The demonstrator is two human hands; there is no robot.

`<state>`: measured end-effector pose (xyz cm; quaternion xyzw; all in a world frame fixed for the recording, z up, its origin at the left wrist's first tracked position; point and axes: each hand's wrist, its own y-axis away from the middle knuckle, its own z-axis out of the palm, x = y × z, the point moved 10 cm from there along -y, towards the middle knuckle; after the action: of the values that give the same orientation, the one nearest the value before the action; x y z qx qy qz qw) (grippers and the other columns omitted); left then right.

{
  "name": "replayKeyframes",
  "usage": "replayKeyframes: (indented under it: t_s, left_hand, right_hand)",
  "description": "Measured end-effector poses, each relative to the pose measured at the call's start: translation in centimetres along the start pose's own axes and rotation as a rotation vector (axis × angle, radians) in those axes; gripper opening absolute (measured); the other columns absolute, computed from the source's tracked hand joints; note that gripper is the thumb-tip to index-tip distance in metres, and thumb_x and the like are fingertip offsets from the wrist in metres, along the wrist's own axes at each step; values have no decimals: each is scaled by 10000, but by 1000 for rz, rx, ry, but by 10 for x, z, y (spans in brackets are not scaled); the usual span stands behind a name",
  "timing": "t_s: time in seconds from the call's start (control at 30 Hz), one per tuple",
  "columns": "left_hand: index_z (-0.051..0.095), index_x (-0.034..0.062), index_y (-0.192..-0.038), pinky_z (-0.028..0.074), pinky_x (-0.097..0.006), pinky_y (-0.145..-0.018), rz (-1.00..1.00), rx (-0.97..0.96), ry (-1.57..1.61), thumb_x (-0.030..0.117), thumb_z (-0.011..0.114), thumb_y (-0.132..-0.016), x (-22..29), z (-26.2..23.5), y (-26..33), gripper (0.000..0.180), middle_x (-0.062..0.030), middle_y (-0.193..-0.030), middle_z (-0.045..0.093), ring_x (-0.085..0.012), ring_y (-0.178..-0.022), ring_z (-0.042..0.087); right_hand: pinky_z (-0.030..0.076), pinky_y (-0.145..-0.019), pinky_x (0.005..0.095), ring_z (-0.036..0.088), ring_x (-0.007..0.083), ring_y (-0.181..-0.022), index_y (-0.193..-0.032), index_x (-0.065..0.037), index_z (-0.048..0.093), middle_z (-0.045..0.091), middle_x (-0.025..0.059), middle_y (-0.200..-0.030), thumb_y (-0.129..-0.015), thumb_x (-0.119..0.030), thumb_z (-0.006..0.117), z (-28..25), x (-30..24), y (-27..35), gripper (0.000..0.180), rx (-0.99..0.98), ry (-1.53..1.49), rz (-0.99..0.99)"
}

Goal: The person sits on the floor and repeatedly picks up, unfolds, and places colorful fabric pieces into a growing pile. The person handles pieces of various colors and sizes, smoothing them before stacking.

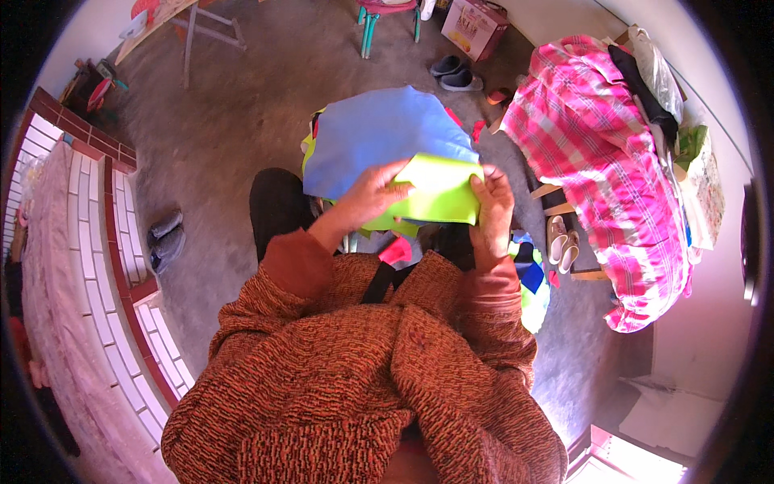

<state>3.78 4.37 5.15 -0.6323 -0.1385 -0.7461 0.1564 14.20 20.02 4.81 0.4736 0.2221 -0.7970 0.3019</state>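
Observation:
My left hand (pixel 372 194) lies flat on a lime-green piece of cloth (pixel 435 189), its fingers spread over the cloth's left side. At the right edge of that same green piece, my right hand (pixel 492 206) pinches it between thumb and fingers. A larger blue cloth (pixel 379 133) lies under and beyond the green one, draped over a pile of coloured fabric on my lap. More scraps in pink, blue and green (pixel 530 278) hang down beside my right forearm. My orange-brown knitted sleeves fill the lower part of the view.
A pink plaid quilt (pixel 601 161) is heaped on a wooden frame at the right. White slippers (pixel 562 242) lie below it, dark slippers (pixel 456 74) farther off and grey shoes (pixel 165 238) at the left. A tiled ledge (pixel 121 266) runs along the left; a stool (pixel 387 16) stands on the concrete floor.

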Motion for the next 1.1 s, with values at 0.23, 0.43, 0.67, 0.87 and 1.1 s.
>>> replayKeyframes:
  t_s: [0.23, 0.43, 0.67, 0.87, 1.1]
  left_hand:
    - [397, 59, -1336, 471, -265, -493, -1, 192, -579, 109, 609, -843, -2, -53, -14, 539, -42, -768, 603, -94, -594, 565]
    - [448, 77, -1284, 468, -338, -554, -6, 364, -899, 137, 667, -793, -21, -78, 11, 541, -100, -708, 608, -227, -593, 608]
    - [541, 97, -1183, 423, -398, -876, 499, 442, -1293, 208, 670, -772, 60, -23, 1, 445, -137, -1160, 555, -320, -1070, 525]
    - [502, 141, -1255, 250, -503, -1039, 379, 109, -1438, 361, 640, -778, -12, 10, -53, 543, -112, -1396, 371, -306, -1300, 322]
    - [479, 179, -1297, 211, -528, -1058, 322, 106, -1465, 411, 603, -777, -19, 8, -59, 583, -88, -1415, 357, -304, -1312, 307]
  right_hand:
    - [442, -588, 233, 542, 86, -663, -1118, -63, 509, 600, 60, -915, -795, 47, 580, 12, 7, -16, 348, -8, 877, -196]
    - [475, -654, 347, 561, 237, -727, -1043, -68, 569, 563, 104, -954, -748, 0, 625, 0, -20, 12, 308, 15, 1157, -403]
    - [400, -942, 386, 515, 317, -1087, -1010, -44, 612, 550, 151, -1157, -750, -104, 665, -59, -37, 33, 272, 6, 1310, -357]
    - [334, -991, 319, 450, 187, -1138, -1245, -39, 477, 512, 81, -1204, -933, -243, 510, -152, 8, 61, 374, 271, 550, 70]
    - [435, -850, 310, 532, 173, -981, -1105, -15, 549, 566, 73, -1047, -928, -265, 497, -295, 150, 141, 310, 435, -8, 484]
